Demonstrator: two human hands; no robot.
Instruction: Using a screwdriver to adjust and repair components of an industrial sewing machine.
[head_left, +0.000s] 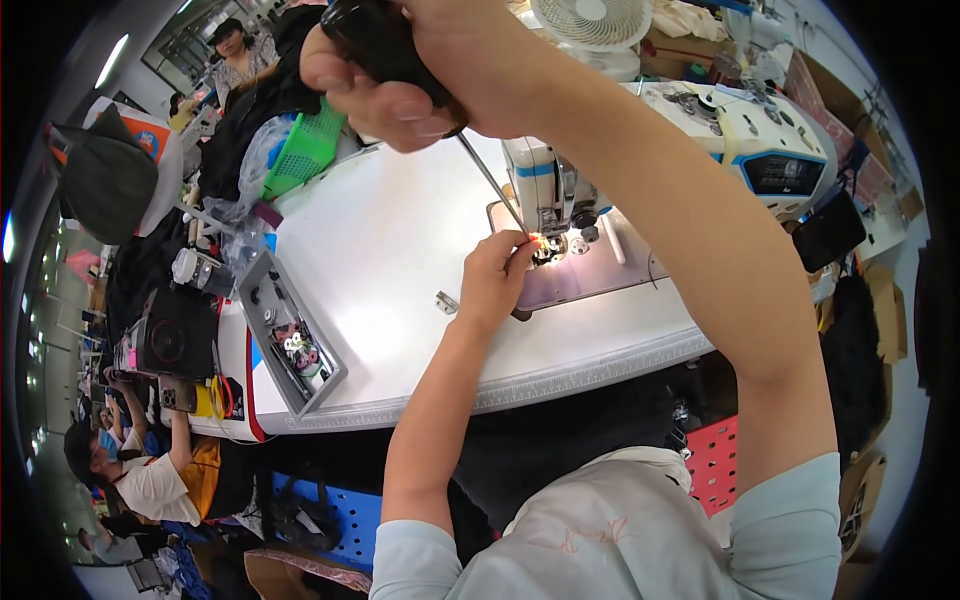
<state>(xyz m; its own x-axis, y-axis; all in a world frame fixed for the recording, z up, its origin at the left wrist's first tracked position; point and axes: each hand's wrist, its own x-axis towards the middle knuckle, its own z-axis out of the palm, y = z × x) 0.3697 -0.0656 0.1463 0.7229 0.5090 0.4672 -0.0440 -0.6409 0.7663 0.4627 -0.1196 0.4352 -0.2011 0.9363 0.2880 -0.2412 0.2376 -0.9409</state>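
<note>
A screwdriver with a black handle [385,48] is gripped in my right hand [440,75], raised high over the table. Its thin metal shaft [492,183] slants down to the needle area of a white sewing machine [537,170]. Low at the machine, my left hand [497,270] has its thumb and fingertips pinched around the shaft's lower end. The screwdriver's tip is hidden by those fingers. Under the machine's lit head, the metal parts around the needle [550,248] show above the bed plate [590,280]. A small metal part [446,302] lies on the table beside my left wrist.
On the left, a grey tray [322,375] holds bobbins and small tools. A green basket [305,150] stands at the back left, a white fan [592,20] behind the machine. A measuring tape [600,363] runs along the table's front edge. Other people sit farther left.
</note>
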